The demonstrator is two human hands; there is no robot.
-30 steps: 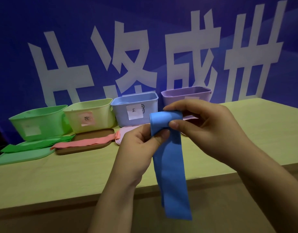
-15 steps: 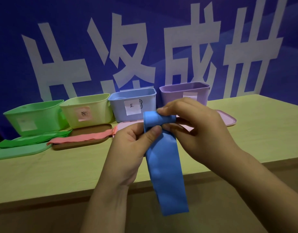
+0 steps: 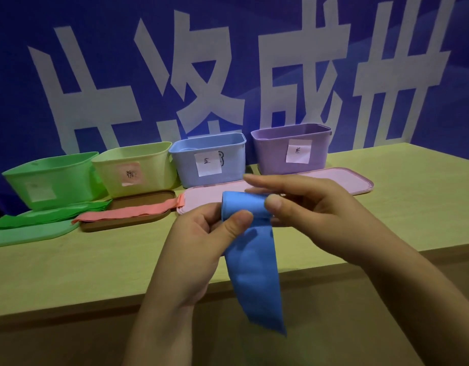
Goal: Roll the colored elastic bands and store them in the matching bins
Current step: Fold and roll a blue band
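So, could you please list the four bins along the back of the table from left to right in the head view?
Green bin → yellow bin → blue bin → purple bin.

You are looking at a smooth, matt, rubbery blue band (image 3: pixel 250 270), smooth plastic bins (image 3: pixel 209 165) bearing paper labels (image 3: pixel 207 163), and a matt wood-grain bench (image 3: pixel 402 202).
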